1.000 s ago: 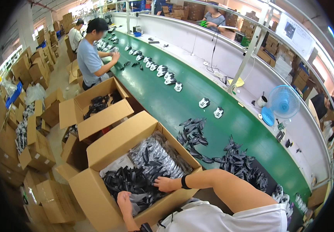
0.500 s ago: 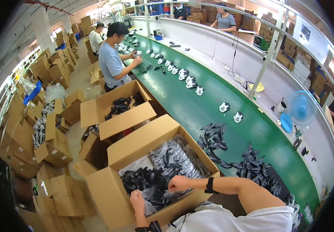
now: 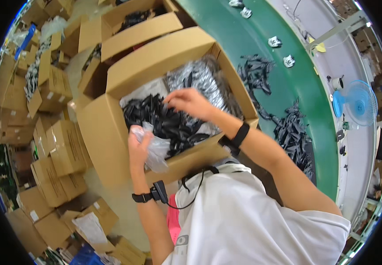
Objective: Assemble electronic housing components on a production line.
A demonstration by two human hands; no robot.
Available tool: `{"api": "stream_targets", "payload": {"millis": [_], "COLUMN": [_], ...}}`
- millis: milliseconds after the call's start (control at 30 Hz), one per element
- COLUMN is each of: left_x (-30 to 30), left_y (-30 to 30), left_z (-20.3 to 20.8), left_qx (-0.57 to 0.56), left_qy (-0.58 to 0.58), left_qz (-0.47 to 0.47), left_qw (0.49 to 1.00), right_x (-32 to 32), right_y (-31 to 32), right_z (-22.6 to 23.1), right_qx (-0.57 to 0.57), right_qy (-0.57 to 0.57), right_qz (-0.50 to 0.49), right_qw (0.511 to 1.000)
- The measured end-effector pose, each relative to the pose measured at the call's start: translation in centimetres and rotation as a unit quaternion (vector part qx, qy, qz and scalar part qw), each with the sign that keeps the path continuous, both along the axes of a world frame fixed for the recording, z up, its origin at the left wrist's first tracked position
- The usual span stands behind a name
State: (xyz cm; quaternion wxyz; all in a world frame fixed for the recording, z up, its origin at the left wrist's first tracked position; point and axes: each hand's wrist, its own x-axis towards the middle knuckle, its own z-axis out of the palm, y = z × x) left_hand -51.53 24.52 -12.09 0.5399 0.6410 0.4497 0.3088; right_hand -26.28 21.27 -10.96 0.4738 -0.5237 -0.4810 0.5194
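Observation:
An open cardboard box stands in front of me. Inside lies a heap of black curved plastic parts beside a stack of parts in clear wrapping. My left hand, at the box's near left side, is closed on a crumpled clear plastic bag that hangs over the near edge. Over the far part of the heap is my right hand, its fingers curled together and slightly blurred. What sits between those fingertips, if anything, cannot be made out.
On my right runs a green conveyor belt with piles of black parts and several white-and-black pieces. A blue fan stands on the ledge beyond. Another open box adjoins mine; stacked cartons line the left.
The view has tilted down. My left hand has drawn the plastic bag toward the box's near edge. My right hand has left the bag and moved farther over the black parts.

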Motion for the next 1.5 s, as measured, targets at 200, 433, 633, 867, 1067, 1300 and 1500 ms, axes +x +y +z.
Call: {"api": "stream_targets", "payload": {"millis": [200,433,633,867,1067,1300,1500], "left_x": [-2.8,-1.4,-1.7,-1.4,2.0,-0.4,-0.1], "left_y": [-1.6,-3.4,-3.2,-3.4,-3.0,-2.3,-3.0], "left_z": [-2.1,-3.8,-4.5,-2.6,0.0,-2.4,-2.1], "left_qx": [-0.232,-0.253,-0.235,-0.171,-0.031,-0.169,-0.140], "left_qy": [-0.362,-0.225,-0.212,-0.143,-0.156,-0.192,-0.157], "left_qz": [0.190,0.147,0.167,0.154,-0.069,0.031,-0.111], "left_qw": [0.883,0.929,0.934,0.963,0.985,0.966,0.971], "right_x": [2.4,-2.2,-0.8,0.3,-2.6,-2.5,-0.8], "right_y": [-3.7,-5.3,-3.2,-6.3,-5.9,-3.2,-0.2], "right_z": [-8.4,-11.5,-9.6,-2.0,-1.1,-2.6,-9.9], "right_qx": [-0.013,0.085,0.004,-0.040,-0.072,-0.048,-0.026], "right_qy": [-0.377,-0.637,-0.591,-0.358,-0.158,-0.110,-0.617], "right_qz": [0.157,0.212,0.184,0.126,-0.041,0.021,0.133], "right_qw": [0.913,0.736,0.786,0.924,0.984,0.993,0.775]}}
